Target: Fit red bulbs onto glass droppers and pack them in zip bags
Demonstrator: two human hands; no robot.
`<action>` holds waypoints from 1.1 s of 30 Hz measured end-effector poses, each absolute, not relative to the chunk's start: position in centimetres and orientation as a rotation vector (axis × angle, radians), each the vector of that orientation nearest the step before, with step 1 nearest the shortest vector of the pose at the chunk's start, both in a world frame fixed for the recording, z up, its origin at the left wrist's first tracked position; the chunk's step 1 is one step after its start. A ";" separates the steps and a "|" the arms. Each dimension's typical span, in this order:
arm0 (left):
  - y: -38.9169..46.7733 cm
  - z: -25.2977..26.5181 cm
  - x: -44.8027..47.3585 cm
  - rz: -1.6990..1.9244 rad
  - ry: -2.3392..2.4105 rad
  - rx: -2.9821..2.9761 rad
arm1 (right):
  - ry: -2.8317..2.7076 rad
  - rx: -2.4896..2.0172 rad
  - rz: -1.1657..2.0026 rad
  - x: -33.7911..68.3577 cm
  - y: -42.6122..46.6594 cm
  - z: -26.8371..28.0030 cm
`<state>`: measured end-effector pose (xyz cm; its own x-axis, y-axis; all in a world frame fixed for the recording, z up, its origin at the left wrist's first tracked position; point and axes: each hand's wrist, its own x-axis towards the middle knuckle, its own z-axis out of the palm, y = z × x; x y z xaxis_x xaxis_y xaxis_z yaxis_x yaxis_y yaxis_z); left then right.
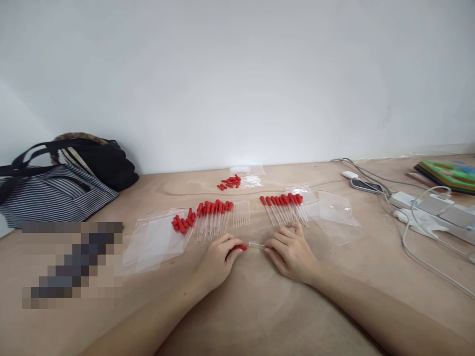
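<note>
A white wall [237, 84] stands behind a light brown table [230, 316]. Near the middle of the table, the left hand [218, 254] pinches a red cap [242, 247] between its thumb and fingers. The cap's end points to the right. The right hand [291, 253] pinches a thin clear tube [256, 244], with its fingers close together. The tube's end points at the cap, and there is a small gap between them.

Just past the left hand is a row of tubes with red tops [213, 210]. Loose caps [181, 223] lie to the left of that row, by some clear bags [152, 242]. Bare tubes [242, 214] lie to its right. Another row with red tops [282, 200] lies past the right hand, near more clear bags [337, 210]. Small red caps [230, 182] lie near the wall.

On the far left sit a striped bag [55, 195] and a black bag [100, 160]. On the right are a phone [366, 186], white cords [405, 232] and a colorful pile [449, 175].
</note>
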<state>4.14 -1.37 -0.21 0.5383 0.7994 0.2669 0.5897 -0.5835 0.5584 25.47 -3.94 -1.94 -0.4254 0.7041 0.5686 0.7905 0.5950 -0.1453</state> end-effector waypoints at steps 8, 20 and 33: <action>-1.7 -0.5 4.9 0.815 1.188 2.359 | -2.169 -1.120 -0.227 24.5 -4.2 -2.2; -1.8 -0.6 4.6 0.802 1.121 2.545 | -2.244 -0.898 -0.247 24.5 -4.4 -1.3; -2.2 -0.3 4.5 0.850 0.968 2.749 | -2.364 -0.706 -0.458 25.3 -4.1 -1.2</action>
<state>4.54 -2.17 -0.29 0.6407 0.6053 0.4723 0.5464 -0.7916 0.2735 25.35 -4.05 -1.15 -0.6635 0.3712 0.6495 0.5868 0.7968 0.1440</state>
